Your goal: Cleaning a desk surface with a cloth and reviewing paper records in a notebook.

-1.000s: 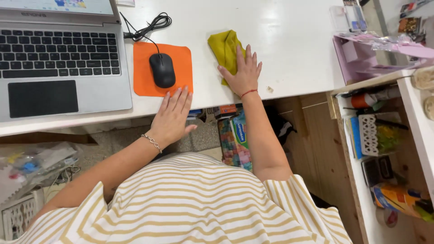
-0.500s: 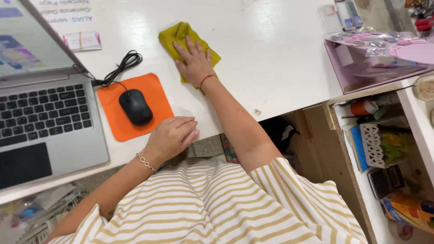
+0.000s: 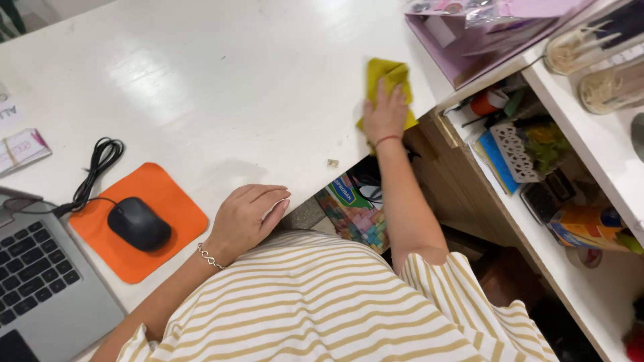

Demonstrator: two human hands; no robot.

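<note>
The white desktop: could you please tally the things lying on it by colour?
Yellow: 1, the cloth under the right hand
Orange: 1, the mouse pad
Black: 1, the mouse
Grey: 1, the laptop
Pink: 1, the tray
Total: 5

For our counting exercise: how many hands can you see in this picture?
2. The left hand rests curled at the near edge of the white desk; the right hand presses a yellow cloth by the desk's right edge.
</note>
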